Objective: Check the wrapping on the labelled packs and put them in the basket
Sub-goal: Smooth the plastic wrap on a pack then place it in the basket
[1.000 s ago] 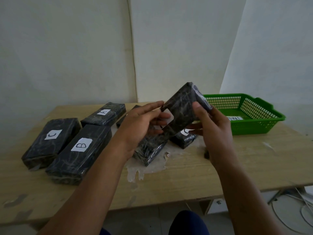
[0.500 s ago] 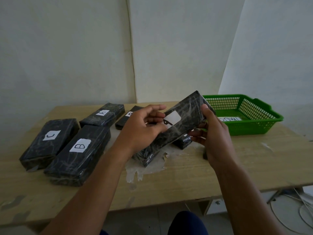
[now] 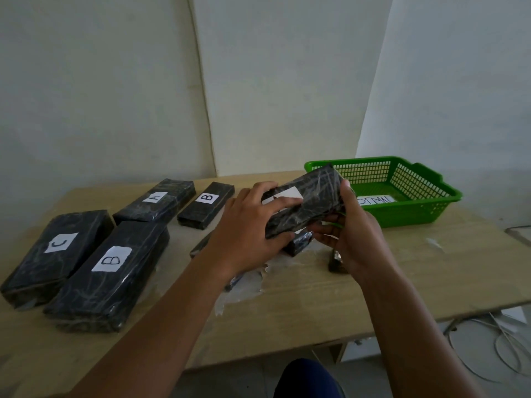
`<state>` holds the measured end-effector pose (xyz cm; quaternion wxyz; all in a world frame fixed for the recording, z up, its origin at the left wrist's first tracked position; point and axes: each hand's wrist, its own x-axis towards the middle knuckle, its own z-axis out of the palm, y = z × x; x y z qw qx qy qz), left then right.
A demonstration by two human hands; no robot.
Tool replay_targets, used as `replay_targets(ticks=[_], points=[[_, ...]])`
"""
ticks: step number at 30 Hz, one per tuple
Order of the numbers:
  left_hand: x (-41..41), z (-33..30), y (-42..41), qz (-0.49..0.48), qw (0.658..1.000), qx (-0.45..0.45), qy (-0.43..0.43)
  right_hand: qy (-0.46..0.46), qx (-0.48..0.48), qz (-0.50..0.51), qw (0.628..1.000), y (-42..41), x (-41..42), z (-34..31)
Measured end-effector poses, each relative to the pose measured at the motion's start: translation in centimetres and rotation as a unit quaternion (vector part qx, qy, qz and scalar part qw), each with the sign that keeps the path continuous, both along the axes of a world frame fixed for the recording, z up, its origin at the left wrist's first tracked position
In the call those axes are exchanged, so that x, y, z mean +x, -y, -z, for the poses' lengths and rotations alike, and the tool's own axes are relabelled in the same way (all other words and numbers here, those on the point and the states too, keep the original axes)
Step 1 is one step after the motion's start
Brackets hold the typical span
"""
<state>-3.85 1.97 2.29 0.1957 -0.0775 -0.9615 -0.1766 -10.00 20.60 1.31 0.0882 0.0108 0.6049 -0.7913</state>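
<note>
A dark wrapped pack (image 3: 316,196) with a white label is held in the air between both hands, tilted, label side up. My left hand (image 3: 250,228) grips its near left end, fingers over the label. My right hand (image 3: 350,239) grips its right end from beneath. The green basket (image 3: 408,209) stands just behind and to the right of the pack, with a white paper slip inside. On the table lie pack C (image 3: 54,251), a large pack B (image 3: 109,271), pack A (image 3: 155,203) and a small pack B (image 3: 205,203).
Another dark pack (image 3: 298,244) lies under my hands, mostly hidden. A whitish patch (image 3: 244,291) marks the wooden table (image 3: 431,271). White cables (image 3: 502,349) lie on the floor at the right. The wall is close behind the table.
The held pack has been turned flatter, label up, and carried right toward the basket. My left fingers slid over the label.
</note>
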Motion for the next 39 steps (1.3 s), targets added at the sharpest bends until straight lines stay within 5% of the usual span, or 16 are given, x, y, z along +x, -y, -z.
replay_targets(ticks=[9, 15, 22, 39], points=[[-6.4, -1.9, -2.8, -0.010, 1.000, 0.004, 0.009, -0.134, 0.236, 0.057, 0.961, -5.3, -4.3, 2.0], [-12.2, -2.2, -4.7, 0.007, 0.996, 0.086, 0.003, -0.187, 0.531, 0.042, 0.826, -9.4, -8.6, 7.1], [-18.0, -2.7, -8.5, 0.033, 0.993, 0.108, 0.034, -0.219, 0.657, -0.028, 0.721, -11.7, -10.7, 10.9], [-27.5, 0.4, -13.3, 0.041, 0.970, -0.022, 0.237, -0.241, 0.649, -0.012, 0.721, -11.6, -11.1, 11.5]])
